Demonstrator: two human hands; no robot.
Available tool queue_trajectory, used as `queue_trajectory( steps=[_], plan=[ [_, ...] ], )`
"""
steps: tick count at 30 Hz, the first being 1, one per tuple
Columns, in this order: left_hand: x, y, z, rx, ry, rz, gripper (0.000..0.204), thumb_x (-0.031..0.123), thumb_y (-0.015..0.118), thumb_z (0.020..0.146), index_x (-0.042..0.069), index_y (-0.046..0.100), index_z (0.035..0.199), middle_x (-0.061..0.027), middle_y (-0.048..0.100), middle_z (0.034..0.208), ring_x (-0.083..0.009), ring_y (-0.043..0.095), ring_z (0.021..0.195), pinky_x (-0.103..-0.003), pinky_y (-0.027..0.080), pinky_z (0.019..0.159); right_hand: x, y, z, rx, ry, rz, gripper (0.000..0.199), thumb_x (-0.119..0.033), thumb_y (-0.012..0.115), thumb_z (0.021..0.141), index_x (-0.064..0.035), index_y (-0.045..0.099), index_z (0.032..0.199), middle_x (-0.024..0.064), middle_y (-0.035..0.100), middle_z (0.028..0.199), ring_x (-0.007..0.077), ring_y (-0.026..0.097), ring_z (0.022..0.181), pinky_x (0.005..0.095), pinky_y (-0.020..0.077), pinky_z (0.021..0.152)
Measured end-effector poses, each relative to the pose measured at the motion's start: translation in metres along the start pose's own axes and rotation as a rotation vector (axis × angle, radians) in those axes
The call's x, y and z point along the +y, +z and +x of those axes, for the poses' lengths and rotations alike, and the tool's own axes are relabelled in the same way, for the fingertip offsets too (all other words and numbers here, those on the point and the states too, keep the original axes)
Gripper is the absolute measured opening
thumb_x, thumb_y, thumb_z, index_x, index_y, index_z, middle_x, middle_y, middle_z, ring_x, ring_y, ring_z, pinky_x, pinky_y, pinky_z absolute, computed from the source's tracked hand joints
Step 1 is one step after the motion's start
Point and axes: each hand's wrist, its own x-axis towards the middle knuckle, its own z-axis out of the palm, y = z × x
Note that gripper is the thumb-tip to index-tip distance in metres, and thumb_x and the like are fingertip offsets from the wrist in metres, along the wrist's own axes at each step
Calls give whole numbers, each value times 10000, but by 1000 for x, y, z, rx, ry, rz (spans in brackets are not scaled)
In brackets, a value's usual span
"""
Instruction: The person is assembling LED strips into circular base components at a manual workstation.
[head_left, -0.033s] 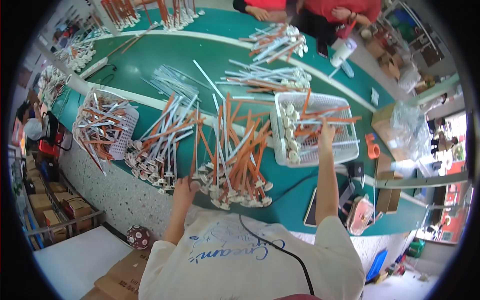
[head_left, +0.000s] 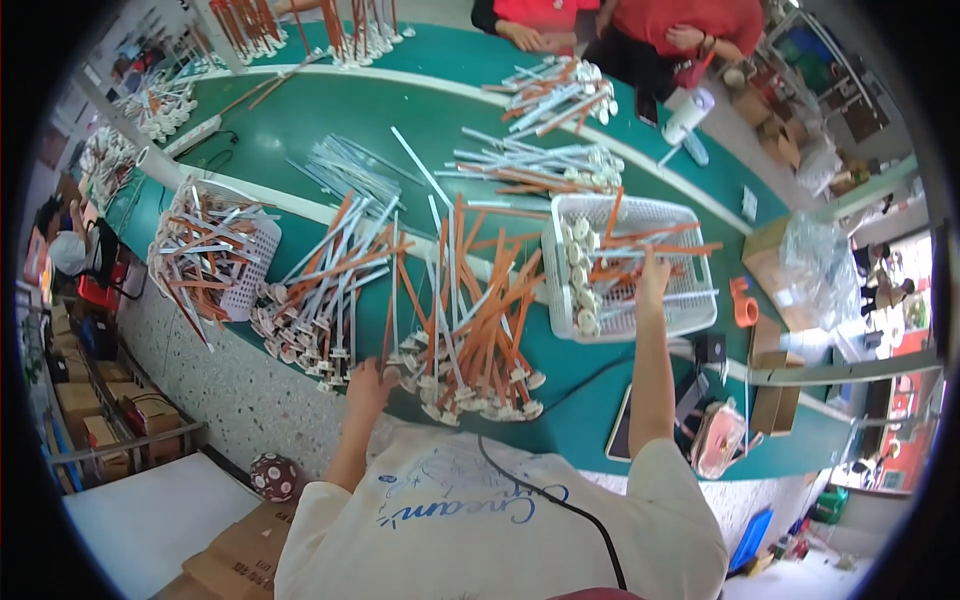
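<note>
At the table's near edge my left hand point(head_left: 369, 385) is closed. Its fingertips meet the lower end of an upright orange strip point(head_left: 387, 335), beside a pile of orange and white strips with round white ends point(head_left: 490, 370). My right hand point(head_left: 652, 282) reaches into a white perforated plastic basket point(head_left: 562, 300). Its fingers are closed among orange and white strips point(head_left: 655, 245) lying there; which strip they hold is partly hidden. Round white ends point(head_left: 580, 262) line the basket's left side.
Another strip pile point(head_left: 305, 330) lies left, beside a full white basket point(head_left: 262, 262). More strips point(head_left: 540, 160) lie beyond. An orange tape dispenser point(head_left: 744, 303), a pink bag point(head_left: 718, 440) and a dark-edged tablet point(head_left: 620, 430) are right. A co-worker's hands point(head_left: 525, 37) show across the table.
The whole view has shifted slightly, with the table scene a little lower. Both hands keep nearly the same places, the left by the pile and the right in the basket.
</note>
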Motion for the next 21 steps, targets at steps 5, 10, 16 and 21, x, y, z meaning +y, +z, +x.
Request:
queue_trajectory(
  steps=[5, 10, 16, 21],
  plan=[
    [-15, 3, 1, 46, 95, -139, 178, 165, 565, 755, -4, 532, 797, -118, 504, 582, -246, 515, 495, -324, 413, 472, -19, 7, -19, 333, -142, -58, 619, -185, 598, 739, 19, 253, 1209, 88, 471, 824, 122, 459, 568, 226, 386, 404],
    [33, -46, 0, -94, -164, -500, 156, 177, 481, 833, 22, 504, 841, -19, 452, 600, -77, 471, 477, -219, 396, 411, -23, -1, -27, 73, -425, -339, 464, -262, 520, 795, -30, 384, 1172, 49, 466, 791, 87, 429, 568, 230, 379, 448],
    [133, -80, -18, -467, 67, -818, 146, 136, 477, 835, 6, 490, 902, 6, 471, 597, -53, 474, 469, -183, 376, 422, -58, 66, -197, -1157, 155, -298, 282, -253, 436, 843, -46, 531, 1010, -19, 455, 635, 49, 435, 526, 183, 335, 430],
    [150, -37, -25, -482, 405, -743, 190, 140, 495, 823, 12, 502, 964, -66, 531, 811, -128, 529, 716, -238, 419, 622, -71, 70, -211, -1169, 90, -404, 238, -219, 400, 859, -37, 545, 910, -8, 458, 623, 73, 463, 528, 201, 373, 448]
  ],
)
